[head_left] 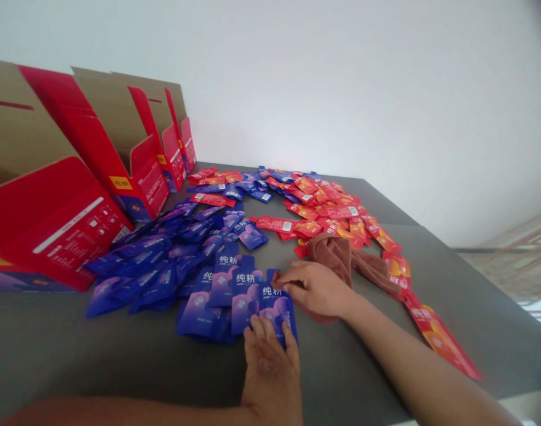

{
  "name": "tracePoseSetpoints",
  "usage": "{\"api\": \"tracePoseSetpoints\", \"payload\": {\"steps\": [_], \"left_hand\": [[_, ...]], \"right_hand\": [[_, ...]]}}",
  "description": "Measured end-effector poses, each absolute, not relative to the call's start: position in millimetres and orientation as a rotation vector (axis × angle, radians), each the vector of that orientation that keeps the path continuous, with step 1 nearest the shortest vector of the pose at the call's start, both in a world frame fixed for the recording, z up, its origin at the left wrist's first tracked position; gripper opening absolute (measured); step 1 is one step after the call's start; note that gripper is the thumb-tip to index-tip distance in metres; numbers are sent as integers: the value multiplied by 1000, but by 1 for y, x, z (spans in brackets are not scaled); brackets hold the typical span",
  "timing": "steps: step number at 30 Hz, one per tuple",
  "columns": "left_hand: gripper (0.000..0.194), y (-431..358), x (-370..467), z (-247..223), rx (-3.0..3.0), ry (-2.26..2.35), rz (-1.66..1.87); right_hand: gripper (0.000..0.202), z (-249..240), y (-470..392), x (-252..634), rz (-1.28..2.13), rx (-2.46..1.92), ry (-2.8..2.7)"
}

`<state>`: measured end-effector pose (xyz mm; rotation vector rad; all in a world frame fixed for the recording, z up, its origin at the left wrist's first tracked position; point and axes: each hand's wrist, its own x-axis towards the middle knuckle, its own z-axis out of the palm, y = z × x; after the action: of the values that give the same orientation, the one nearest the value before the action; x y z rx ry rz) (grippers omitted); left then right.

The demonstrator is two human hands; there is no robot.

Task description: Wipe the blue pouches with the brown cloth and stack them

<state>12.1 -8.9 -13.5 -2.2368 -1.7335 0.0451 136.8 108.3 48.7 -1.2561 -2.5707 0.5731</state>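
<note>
Steadies a flat blue-purple plastic pouch on the dark grey surface with left hand open; pinches soft brown cloth over its top in right hand. Could skew the pouch by dragging cloth sideways against light hold.

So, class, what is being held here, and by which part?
The right hand holds a brown cloth near one end, over a blue pouch's top; the left hand touches that pouch's lower end.
</note>
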Motion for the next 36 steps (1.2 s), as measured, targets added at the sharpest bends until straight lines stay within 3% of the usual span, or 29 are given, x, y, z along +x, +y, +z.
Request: {"api": "tracePoseSetpoints", "payload": {"steps": [7, 16, 26, 36], "left_hand": [[41, 4, 6, 1, -2322, -1620, 148], [43, 7, 4, 15, -2332, -1613, 312], [46, 9, 4, 27, -2304, -1557, 427], [43, 7, 5, 31, -2362, -1584, 465]], "right_hand": [[24, 49, 109, 137, 602, -1208, -2571], [21, 56, 102, 136, 821, -834, -2716], [23, 49, 109, 137, 600, -1144, -2602], [22, 56, 103, 135, 775, -888, -2722]]}}
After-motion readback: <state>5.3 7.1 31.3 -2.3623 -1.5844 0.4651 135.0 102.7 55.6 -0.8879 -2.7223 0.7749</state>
